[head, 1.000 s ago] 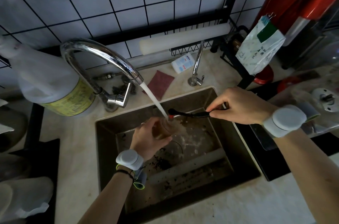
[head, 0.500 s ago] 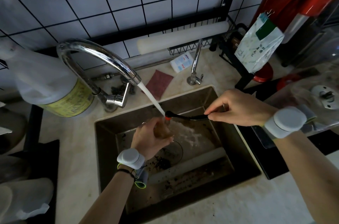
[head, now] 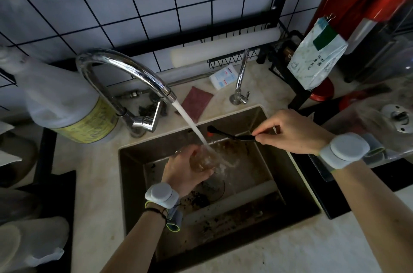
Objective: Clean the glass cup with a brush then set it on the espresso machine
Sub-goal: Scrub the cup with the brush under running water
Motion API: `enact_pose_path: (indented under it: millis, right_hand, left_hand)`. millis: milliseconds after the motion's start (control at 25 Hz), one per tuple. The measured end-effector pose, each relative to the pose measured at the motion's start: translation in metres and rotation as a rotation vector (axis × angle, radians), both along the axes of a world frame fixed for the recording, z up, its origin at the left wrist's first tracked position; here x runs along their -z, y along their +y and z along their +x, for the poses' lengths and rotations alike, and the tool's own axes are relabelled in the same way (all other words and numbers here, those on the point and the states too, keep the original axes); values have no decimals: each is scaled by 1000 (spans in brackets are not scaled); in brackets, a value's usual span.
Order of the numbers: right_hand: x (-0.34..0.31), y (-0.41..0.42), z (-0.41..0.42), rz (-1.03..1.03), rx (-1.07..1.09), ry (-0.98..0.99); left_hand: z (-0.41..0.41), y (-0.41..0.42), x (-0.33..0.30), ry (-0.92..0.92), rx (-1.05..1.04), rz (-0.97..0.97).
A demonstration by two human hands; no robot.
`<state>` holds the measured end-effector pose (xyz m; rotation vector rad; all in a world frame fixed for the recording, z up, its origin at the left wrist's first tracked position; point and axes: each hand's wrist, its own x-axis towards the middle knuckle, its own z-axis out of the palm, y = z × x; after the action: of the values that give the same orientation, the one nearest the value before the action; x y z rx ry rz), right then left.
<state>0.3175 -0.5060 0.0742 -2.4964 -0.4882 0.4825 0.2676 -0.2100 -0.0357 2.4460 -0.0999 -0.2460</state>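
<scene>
My left hand holds a small glass cup over the sink, right under the running water. The stream from the chrome tap pours into the cup and brownish water spills over. My right hand pinches the handle of a thin black brush with a red collar near its head. The brush head hangs above and a little right of the cup, beside the stream and outside the cup. A red espresso machine stands at the far right.
A big plastic bottle with a yellow label stands left of the tap. A maroon scouring pad and a small second tap sit behind the sink. A white bag hangs at the right. Coffee grounds litter the sink floor.
The brush has come up out of the cup and now sits above it. The cup has dropped lower under the stream and is overflowing.
</scene>
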Motion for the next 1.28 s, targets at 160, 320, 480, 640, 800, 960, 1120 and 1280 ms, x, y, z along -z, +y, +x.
enact_pose_path:
  millis: [160,320,480,640,800,960,1120,1280]
  right_hand:
    - [3,1,-5,74,41,107]
    - [8,1,-4,97,40,115]
    - [14,7,-3,81,45,141]
    - [28,35,-2,-51,-57,116]
    - [26,43,2,-106,-67,162]
    - [12,42,13,-195,-93,129]
    - [-11,16,20,-221,-23,71]
    - [-13,14,19,-139,-10,112]
  left_hand:
    - [2,4,-1,27,-13,-37]
    - [1,3,2,30,-36,-120]
    - [1,2,2,9,-59,-157]
    - [4,0,0,-39,-37,-189]
    - [10,0,0,-68,32,-143]
    - [17,5,3,-63,38,-146]
    - [15,12,7,-44,44,-113]
    - [11,13,8,-40,33,-101]
